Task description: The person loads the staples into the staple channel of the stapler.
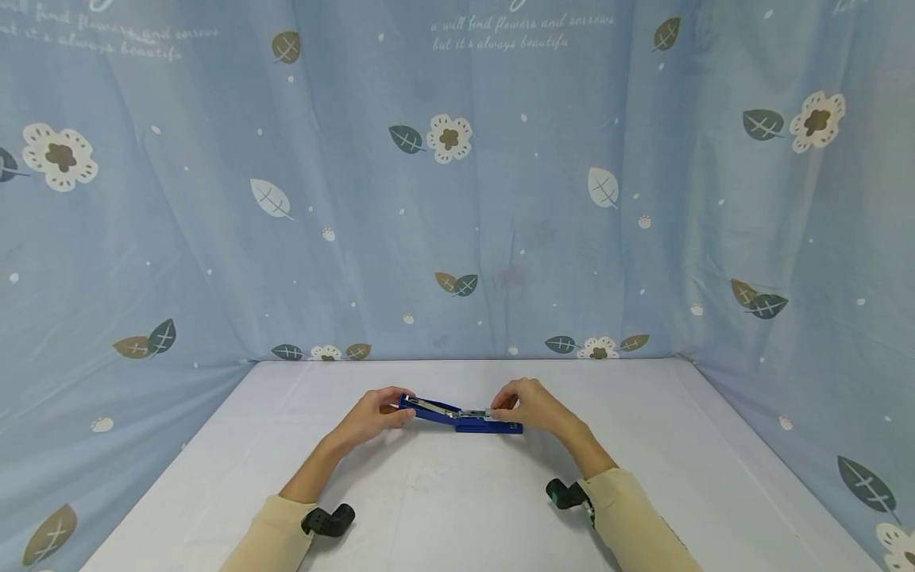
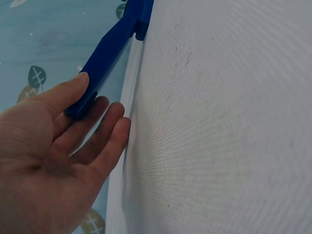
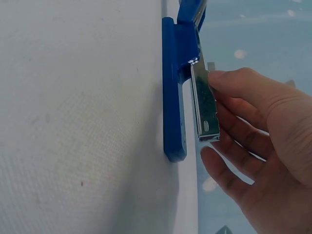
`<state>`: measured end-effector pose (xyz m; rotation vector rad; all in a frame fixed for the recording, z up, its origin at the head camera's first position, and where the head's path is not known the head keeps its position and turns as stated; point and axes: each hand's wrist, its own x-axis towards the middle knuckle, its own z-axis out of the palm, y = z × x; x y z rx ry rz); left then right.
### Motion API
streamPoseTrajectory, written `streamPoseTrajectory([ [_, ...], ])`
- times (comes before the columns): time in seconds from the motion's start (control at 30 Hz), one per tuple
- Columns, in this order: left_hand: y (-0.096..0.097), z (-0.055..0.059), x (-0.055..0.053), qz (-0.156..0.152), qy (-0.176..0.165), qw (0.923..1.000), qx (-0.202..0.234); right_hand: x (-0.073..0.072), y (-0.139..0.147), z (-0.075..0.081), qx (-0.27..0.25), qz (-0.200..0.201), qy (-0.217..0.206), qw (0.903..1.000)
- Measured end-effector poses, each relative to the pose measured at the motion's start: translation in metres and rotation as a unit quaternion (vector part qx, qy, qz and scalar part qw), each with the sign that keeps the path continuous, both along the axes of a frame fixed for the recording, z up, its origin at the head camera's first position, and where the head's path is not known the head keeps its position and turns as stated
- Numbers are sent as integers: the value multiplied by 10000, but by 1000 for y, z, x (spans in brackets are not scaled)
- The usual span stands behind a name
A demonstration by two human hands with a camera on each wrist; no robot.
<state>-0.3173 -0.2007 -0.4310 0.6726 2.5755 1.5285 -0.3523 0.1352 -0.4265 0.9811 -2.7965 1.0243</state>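
A blue stapler (image 1: 489, 427) is opened wide on the white table, its top cover (image 2: 105, 58) swung back to the left and raised. My left hand (image 1: 375, 411) pinches the end of that cover between thumb and fingers. The metal magazine (image 3: 204, 100) stands a little above the blue base (image 3: 171, 97), with a gap between them. At the magazine, my right hand (image 1: 530, 405) pinches a small grey strip (image 3: 211, 67), which looks like staples; fingers hide most of it. The right hand's lower fingers (image 3: 226, 173) are bent loosely behind the magazine.
The white table (image 1: 443, 492) reaches back to a blue curtain (image 1: 457, 206) printed with leaves and flowers, which also hangs at both sides. Black wrist cameras (image 1: 329, 520) are strapped over the beige sleeves (image 1: 636, 516).
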Motion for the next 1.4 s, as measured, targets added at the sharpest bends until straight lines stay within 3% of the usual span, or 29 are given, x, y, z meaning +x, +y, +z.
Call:
streamPoseTrajectory([
  [0.73,-6,-9,-8,-36,21,10000,60,3,1,0,-115,134,31,9998],
  [1.0,1,5,5,-17,46,10000,40,3,2,-1,-93,140,64,9998],
  [1.2,-5,-11,-9,-90,60,9999,89,2,4,-1,16,76,10,10000],
  [1.4,-7,-12,-10,-98,29,9999,136,2,9,0,-2,91,-25,10000],
])
